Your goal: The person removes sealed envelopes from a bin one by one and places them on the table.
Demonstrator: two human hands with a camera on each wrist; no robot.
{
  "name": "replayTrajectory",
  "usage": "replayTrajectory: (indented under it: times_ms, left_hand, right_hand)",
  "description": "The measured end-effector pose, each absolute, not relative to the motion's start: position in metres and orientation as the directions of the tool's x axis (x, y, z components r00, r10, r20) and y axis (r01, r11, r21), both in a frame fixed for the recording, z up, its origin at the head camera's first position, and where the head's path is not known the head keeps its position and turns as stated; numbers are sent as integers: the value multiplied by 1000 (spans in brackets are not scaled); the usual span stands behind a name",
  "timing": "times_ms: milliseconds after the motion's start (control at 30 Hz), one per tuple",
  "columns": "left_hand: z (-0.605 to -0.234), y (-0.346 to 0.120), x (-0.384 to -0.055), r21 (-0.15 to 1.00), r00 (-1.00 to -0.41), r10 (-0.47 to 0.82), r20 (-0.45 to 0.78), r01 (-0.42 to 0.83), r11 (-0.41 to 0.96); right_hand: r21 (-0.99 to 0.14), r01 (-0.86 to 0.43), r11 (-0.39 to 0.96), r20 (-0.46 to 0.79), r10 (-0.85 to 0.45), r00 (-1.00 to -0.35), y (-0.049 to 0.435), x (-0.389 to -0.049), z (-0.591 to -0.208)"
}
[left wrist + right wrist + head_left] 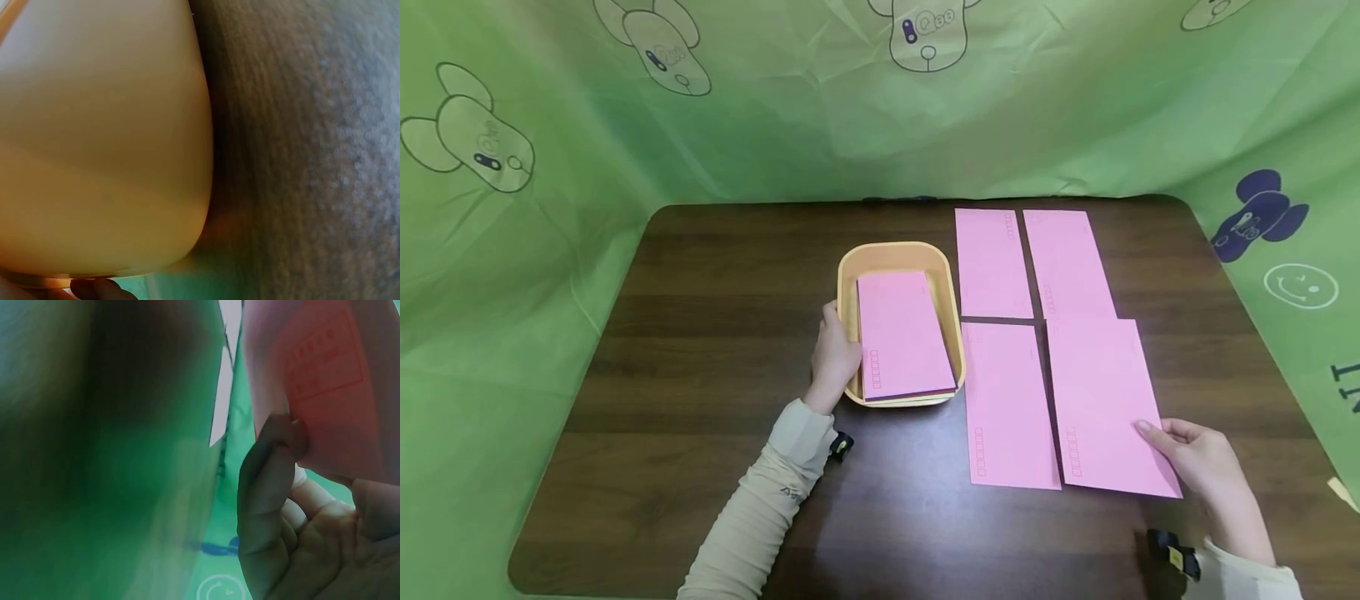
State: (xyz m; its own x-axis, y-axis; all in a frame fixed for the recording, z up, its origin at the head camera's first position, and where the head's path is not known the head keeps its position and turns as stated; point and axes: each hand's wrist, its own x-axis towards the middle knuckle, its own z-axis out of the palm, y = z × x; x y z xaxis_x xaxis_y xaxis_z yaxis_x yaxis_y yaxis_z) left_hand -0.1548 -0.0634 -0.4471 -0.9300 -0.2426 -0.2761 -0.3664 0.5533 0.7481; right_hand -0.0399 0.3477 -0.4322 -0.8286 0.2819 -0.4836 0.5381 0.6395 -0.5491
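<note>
My left hand grips the left side of a yellow plastic basket; the basket's outer wall fills much of the left wrist view. Inside lies a stack with a pink envelope on top, and purple and pale yellow edges show beneath it. My right hand pinches the lower right edge of another pink envelope, thumb on top and fingers below. In the right wrist view this envelope shows a printed box on its underside and stands raised above the table.
Three more pink envelopes lie flat right of the basket: one far left, one far right, one near left. The held one overlaps the far right one in the head view. Green cloth hangs around the brown wooden table.
</note>
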Motion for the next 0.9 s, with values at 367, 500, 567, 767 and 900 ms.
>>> replayTrajectory:
  times_ms: [367, 500, 567, 767, 900]
  left_hand:
    - [-446, -63, -155, 747, -932, -244, -268, -361, 559]
    - [-446, -62, -155, 745, -931, -243, -273, -365, 559]
    - [-446, -62, -155, 745, -932, -243, -270, -362, 561]
    - [-446, -63, -154, 750, -937, -242, -252, -347, 563]
    - [-446, -63, -154, 757, -940, -240, -241, -337, 560]
  right_hand:
    - [-418, 440, 795, -472, 224, -852, 353, -43, -440]
    - [-360, 403, 841, -451, 221, -865, 352, -43, -443]
    - [-347, 416, 841, -459, 235, -857, 351, -44, -444]
    - [-342, 461, 818, -484, 268, -833, 350, -44, -446]
    - [-341, 484, 806, -497, 282, -820, 349, -44, -446]
